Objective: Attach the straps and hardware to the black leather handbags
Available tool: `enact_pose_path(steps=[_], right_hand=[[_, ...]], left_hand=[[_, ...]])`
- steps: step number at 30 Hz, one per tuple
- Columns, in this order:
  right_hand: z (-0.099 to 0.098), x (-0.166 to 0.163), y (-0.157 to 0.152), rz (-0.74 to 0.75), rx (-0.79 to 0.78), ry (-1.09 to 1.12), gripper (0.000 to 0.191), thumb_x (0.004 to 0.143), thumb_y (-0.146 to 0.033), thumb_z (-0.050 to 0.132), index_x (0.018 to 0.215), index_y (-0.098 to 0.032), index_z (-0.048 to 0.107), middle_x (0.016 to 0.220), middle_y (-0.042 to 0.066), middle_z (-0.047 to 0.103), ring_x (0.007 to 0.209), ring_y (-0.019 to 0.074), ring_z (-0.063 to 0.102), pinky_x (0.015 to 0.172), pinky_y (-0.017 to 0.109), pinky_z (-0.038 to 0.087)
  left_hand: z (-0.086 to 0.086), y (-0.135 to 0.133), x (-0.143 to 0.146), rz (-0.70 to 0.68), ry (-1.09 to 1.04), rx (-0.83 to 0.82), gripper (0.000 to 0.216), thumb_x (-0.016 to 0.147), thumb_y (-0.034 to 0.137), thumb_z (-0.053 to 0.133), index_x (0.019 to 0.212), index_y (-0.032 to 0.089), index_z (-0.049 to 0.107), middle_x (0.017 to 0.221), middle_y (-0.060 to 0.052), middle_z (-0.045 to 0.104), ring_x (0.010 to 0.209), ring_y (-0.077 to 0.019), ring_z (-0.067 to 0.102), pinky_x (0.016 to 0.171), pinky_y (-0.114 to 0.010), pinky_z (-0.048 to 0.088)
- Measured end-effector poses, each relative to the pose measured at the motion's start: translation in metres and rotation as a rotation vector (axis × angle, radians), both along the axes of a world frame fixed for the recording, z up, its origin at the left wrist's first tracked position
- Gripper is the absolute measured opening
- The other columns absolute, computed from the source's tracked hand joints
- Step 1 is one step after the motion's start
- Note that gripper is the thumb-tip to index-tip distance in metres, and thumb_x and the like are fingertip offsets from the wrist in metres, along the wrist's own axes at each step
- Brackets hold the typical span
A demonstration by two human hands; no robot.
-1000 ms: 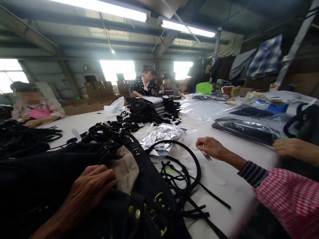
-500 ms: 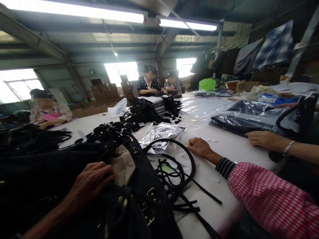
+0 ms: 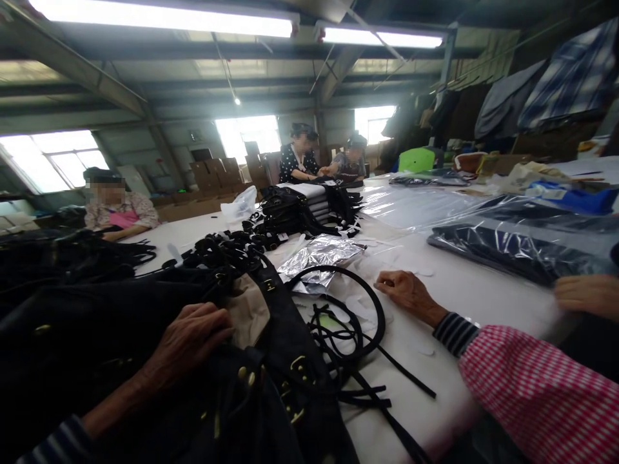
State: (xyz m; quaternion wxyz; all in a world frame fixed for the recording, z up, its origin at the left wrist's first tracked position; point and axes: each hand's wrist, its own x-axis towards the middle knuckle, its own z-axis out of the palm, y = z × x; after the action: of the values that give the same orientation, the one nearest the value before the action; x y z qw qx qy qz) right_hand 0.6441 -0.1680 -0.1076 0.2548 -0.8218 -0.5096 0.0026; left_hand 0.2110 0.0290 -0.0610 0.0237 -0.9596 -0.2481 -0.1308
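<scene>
My left hand [image 3: 196, 332] is closed over the edge of a black bag [image 3: 242, 399] at lower left. Beside its fingertips, beige lining [image 3: 249, 309] shows in the bag's opening. Brass-coloured fittings dot the bag's dark fabric. My right hand [image 3: 411, 295], in a striped cuff and a red-checked sleeve, is low over the white table [image 3: 449, 361] with its fingers curled together; whether anything small is between them is hidden. Just left of it, a black looped handle [image 3: 380, 309] and loose black straps [image 3: 338, 348] spread from the bag. A crinkled silver packet [image 3: 319, 258] lies beyond the loop.
Stacked black bags [image 3: 294, 209] stand mid-table. Clear plastic sheets [image 3: 411, 206] and a plastic-wrapped black item [image 3: 507, 248] lie at right. Another person's blurred hand [image 3: 587, 296] is at the right edge. More black bags [image 3: 62, 264] heap at left. Co-workers sit across the table.
The view has turned slightly left, shifting the scene rightward. The neighbour's hand has moved off the wrapped item towards the right edge. Both my hands keep nearly the same poses.
</scene>
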Motion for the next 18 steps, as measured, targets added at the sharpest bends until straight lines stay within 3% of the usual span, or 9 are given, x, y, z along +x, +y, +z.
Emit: enact_pose_path(steps=[5,11,14,18], right_hand=[[0.0,0.001,-0.042,0.099,0.083,0.106,0.022,0.082,-0.031,0.052,0.066,-0.019,0.06,0.063,-0.001,0.058,0.064,0.0155,0.055,0.064,0.027,0.036],[0.008,0.001,-0.085,0.23,-0.087,0.278,0.019,0.081,-0.03,0.058,0.066,-0.018,0.058,0.062,-0.003,0.052,0.061,0.0136,0.049,0.057,0.026,0.033],[0.019,0.01,-0.088,0.305,-0.131,0.407,0.031,0.086,-0.044,0.06,0.07,-0.018,0.062,0.065,-0.002,0.054,0.061,0.0134,0.049,0.056,0.025,0.036],[0.028,0.022,-0.061,0.186,0.001,0.339,0.038,0.089,-0.05,0.054,0.073,-0.016,0.064,0.07,0.002,0.062,0.058,0.0135,0.053,0.056,0.025,0.04]], left_hand=[[-0.007,0.008,-0.003,-0.027,-0.041,0.019,0.038,0.099,0.051,0.044,0.081,0.023,0.064,0.081,0.0,0.062,0.082,-0.0189,0.059,0.087,-0.033,0.042],[-0.012,0.016,-0.008,-0.05,-0.024,0.05,0.037,0.099,0.053,0.046,0.084,0.025,0.065,0.083,0.0,0.063,0.085,-0.02,0.06,0.088,-0.033,0.042],[-0.012,0.016,-0.009,-0.036,0.001,0.052,0.034,0.098,0.051,0.047,0.085,0.026,0.065,0.085,0.0,0.064,0.088,-0.0204,0.06,0.09,-0.034,0.041],[-0.009,0.016,-0.007,-0.025,0.021,0.012,0.034,0.098,0.051,0.047,0.084,0.025,0.065,0.084,0.0,0.063,0.087,-0.0208,0.06,0.09,-0.035,0.04]])
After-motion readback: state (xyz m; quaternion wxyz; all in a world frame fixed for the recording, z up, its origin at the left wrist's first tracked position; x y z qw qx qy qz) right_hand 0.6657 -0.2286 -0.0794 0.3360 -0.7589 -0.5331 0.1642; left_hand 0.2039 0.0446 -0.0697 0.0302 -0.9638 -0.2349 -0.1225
